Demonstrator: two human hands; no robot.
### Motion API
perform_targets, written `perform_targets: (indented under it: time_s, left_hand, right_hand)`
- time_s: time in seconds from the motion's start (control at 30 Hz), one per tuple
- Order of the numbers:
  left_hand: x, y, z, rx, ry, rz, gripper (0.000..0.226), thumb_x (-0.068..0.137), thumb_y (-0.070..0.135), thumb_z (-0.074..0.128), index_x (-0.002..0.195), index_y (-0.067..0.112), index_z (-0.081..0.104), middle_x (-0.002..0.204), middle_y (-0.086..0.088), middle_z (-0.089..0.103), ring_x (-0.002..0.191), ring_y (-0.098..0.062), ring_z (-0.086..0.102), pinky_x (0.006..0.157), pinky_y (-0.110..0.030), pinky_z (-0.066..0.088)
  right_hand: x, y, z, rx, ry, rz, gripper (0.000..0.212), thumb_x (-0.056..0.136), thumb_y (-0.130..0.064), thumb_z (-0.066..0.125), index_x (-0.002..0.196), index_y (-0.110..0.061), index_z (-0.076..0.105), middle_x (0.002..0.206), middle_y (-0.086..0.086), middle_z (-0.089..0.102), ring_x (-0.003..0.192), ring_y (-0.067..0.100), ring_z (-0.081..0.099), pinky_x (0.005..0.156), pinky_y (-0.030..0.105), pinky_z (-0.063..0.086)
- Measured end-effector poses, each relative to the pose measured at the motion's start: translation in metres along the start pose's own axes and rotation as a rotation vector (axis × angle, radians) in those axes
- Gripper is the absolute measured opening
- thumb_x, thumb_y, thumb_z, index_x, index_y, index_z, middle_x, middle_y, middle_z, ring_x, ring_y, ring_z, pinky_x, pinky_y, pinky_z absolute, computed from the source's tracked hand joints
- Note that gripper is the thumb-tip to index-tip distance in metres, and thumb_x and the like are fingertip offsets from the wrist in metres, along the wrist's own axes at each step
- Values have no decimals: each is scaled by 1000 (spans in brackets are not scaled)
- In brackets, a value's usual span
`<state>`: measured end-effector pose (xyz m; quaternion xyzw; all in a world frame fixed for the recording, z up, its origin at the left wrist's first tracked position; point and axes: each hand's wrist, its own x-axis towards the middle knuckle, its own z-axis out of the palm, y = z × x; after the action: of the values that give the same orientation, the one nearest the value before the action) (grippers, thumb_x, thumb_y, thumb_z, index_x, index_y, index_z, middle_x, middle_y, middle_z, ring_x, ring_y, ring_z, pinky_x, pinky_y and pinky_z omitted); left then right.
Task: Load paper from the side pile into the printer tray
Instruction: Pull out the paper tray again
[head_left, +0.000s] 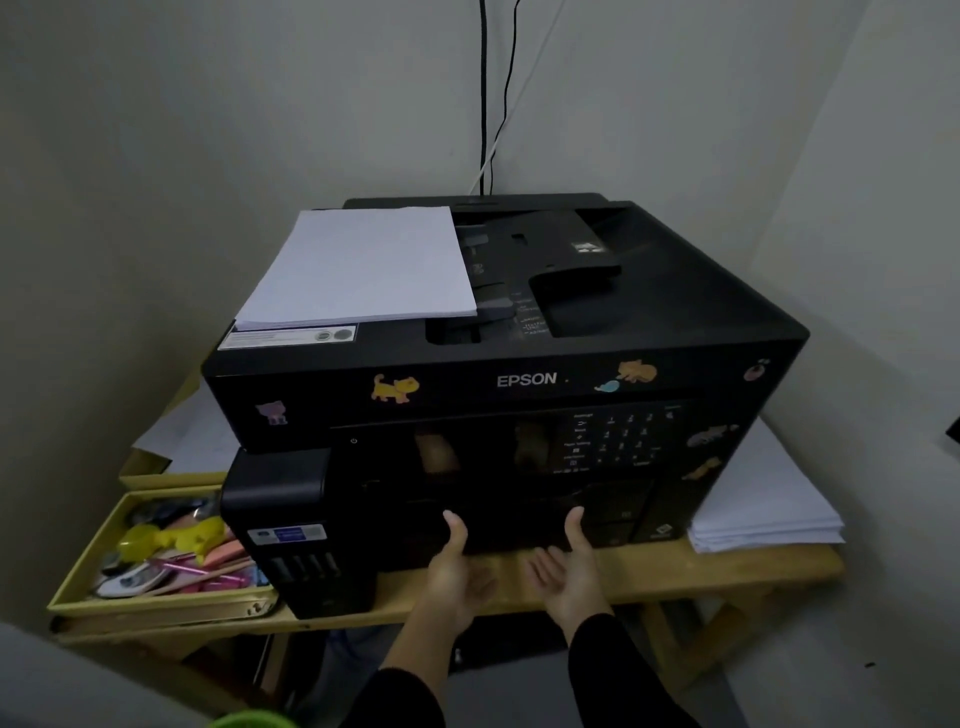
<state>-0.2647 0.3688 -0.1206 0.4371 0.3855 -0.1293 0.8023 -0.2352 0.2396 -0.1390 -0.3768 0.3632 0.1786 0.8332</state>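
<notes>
black epson printer (675, 312), upright before me. white paper pile (769, 512), flat, just beside its right flank. second stack (363, 265) lies atop it.

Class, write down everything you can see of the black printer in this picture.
The printer is a black, boxy plastic Epson standing level on a wooden table. Its front bears animal stickers and a dark keypad panel. An ink tank block juts from its front left corner. A white paper stack lies on the left of its lid. The left hand and right hand touch its lower front with their thumbs.
</notes>
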Motion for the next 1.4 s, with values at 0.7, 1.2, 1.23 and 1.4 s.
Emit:
perform_targets:
  time_s: [0.7, 1.2, 1.23, 1.4]
  left_hand:
    - [30, -24, 7, -250, 29, 85, 92, 52, 78, 58, 122, 18, 52, 113, -6, 60, 102, -24, 58, 86, -34, 46]
    - [-28, -32, 28, 441, 787, 2, 91, 73, 53, 72, 131, -2, 27, 136, -20, 32, 120, -33, 38, 101, -40, 37]
    - [-29, -35, 27, 602, 853, 139, 93, 75, 49, 71, 136, -2, 22, 140, -20, 26, 123, -34, 33, 104, -41, 32]
    - [-23, -42, 22, 1161, 820, 508, 74, 82, 44, 62, 137, 5, 32, 142, -17, 32, 130, -33, 31, 109, -41, 22]
  right_hand:
    - [29, 5, -6, 113, 29, -13, 67, 46, -56, 80, 94, -12, 64, 83, 7, 64, 65, 17, 57, 50, 26, 48]
    - [-28, 10, 23, -385, 691, -96, 88, 74, -35, 74, 140, -3, 24, 139, 24, 32, 115, 43, 44, 90, 48, 45]
    - [-31, 13, 25, -553, 723, -231, 94, 74, -31, 75, 143, -4, 17, 143, 24, 24, 120, 44, 38, 96, 50, 42]
    - [-31, 28, 16, -1380, 632, -770, 58, 85, -34, 59, 133, -8, 42, 142, 15, 31, 129, 33, 30, 109, 41, 29]
